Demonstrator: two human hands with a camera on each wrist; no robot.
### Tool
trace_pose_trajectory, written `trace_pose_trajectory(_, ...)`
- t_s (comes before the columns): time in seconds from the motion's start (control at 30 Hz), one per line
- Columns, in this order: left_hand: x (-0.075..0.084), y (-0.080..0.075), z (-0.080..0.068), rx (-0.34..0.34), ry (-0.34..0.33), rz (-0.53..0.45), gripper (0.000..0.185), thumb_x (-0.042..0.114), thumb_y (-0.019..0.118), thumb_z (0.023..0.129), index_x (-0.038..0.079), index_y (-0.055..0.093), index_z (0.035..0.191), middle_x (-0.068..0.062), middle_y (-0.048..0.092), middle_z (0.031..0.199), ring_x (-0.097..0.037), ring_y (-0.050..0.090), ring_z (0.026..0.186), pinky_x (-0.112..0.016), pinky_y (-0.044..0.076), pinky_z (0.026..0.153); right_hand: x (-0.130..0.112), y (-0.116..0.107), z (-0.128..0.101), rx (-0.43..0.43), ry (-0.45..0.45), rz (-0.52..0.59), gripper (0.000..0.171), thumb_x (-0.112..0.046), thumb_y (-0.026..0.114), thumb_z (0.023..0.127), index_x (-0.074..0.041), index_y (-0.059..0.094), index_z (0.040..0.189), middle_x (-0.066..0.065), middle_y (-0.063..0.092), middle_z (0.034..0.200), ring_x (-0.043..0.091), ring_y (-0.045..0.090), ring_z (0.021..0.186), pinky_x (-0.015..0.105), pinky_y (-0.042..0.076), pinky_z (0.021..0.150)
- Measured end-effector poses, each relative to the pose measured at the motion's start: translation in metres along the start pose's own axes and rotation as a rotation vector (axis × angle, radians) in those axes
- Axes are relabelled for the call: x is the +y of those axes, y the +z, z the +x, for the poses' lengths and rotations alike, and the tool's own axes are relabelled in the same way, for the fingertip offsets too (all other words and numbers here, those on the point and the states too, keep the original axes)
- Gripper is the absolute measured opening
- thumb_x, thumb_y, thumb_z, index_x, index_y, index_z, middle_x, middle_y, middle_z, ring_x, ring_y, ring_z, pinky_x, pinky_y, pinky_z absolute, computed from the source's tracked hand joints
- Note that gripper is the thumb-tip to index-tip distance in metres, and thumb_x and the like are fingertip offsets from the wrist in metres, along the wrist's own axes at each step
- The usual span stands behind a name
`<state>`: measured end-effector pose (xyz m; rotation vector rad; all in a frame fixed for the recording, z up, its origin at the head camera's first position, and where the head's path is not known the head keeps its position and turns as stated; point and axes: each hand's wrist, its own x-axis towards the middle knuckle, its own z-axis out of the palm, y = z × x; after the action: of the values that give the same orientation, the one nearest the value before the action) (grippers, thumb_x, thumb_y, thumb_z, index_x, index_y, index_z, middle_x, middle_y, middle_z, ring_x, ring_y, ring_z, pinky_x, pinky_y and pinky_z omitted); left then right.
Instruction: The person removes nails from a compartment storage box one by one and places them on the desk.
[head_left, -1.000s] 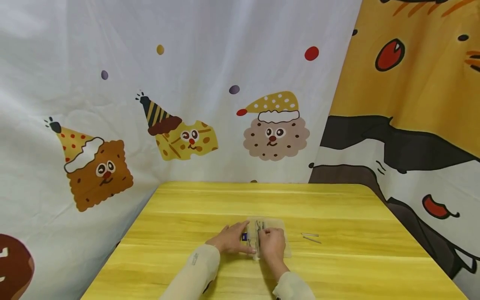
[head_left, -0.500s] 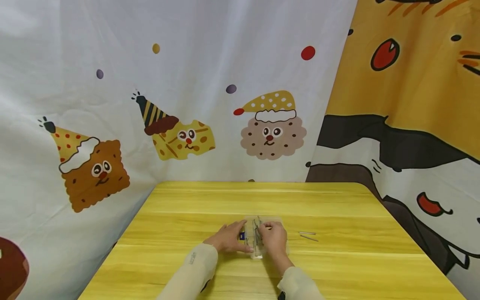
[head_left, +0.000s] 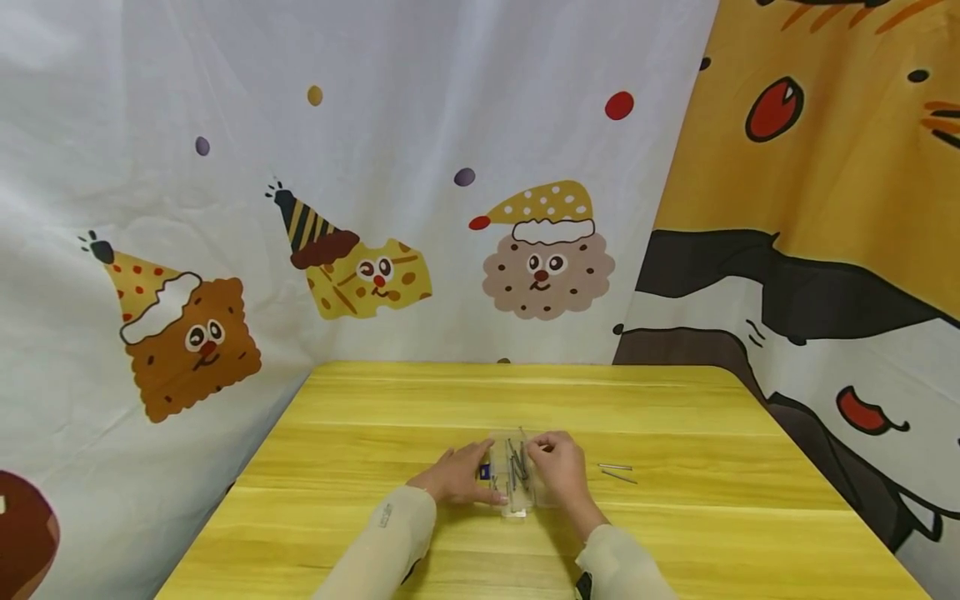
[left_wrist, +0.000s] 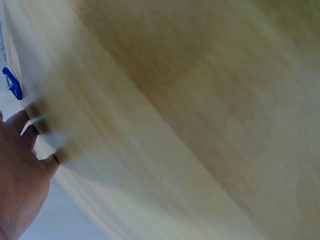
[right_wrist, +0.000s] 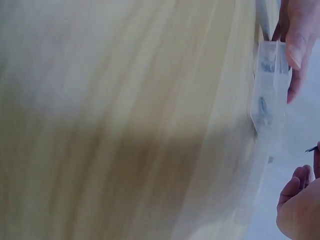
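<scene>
A clear plastic compartment box (head_left: 517,505) lies on the wooden table (head_left: 375,408), with several thin metal nail-like rods (head_left: 516,467) slanting across it. At its left side is a blue latch (head_left: 485,472), also seen as the blue piece (left_wrist: 13,84) in the left wrist view. My left hand (head_left: 459,475) touches the box's left side, thumb toward the near end and fingers spread. Over the right part of the box, my right hand (head_left: 562,468) pinches a small metal rod (right_wrist: 312,149), whose tip shows in the right wrist view; most of it is hidden.
Two similar rods (head_left: 618,477) lie on the table right of the box. A printed cloth (head_left: 450,100) hangs behind the table's far edge and along its sides.
My right hand has shifted right and slightly away from the rods, uncovering more of them; some rods lie at a different slant. My left hand stays by the box.
</scene>
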<state>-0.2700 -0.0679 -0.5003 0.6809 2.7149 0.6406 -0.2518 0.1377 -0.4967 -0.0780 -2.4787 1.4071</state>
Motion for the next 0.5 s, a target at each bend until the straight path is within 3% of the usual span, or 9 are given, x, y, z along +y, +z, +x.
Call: trace_pose_trajectory(0.5, 0.0, -0.001, 0.0, -0.002, 0.0, 0.014, 0.109, 0.065, 0.074, 0.078, 0.011, 0.025, 0.158, -0.012, 0.037, 0.156, -0.031, 0.033, 0.143, -0.054, 0.018, 0.118, 0.004, -0.036, 0.017, -0.097, -0.146, -0.09, 0.007, -0.012, 0.072, 0.091, -0.011, 0.073, 0.083, 0.003, 0.063, 0.096, 0.016, 0.058, 0.08, 0.032, 0.05, 0.067)
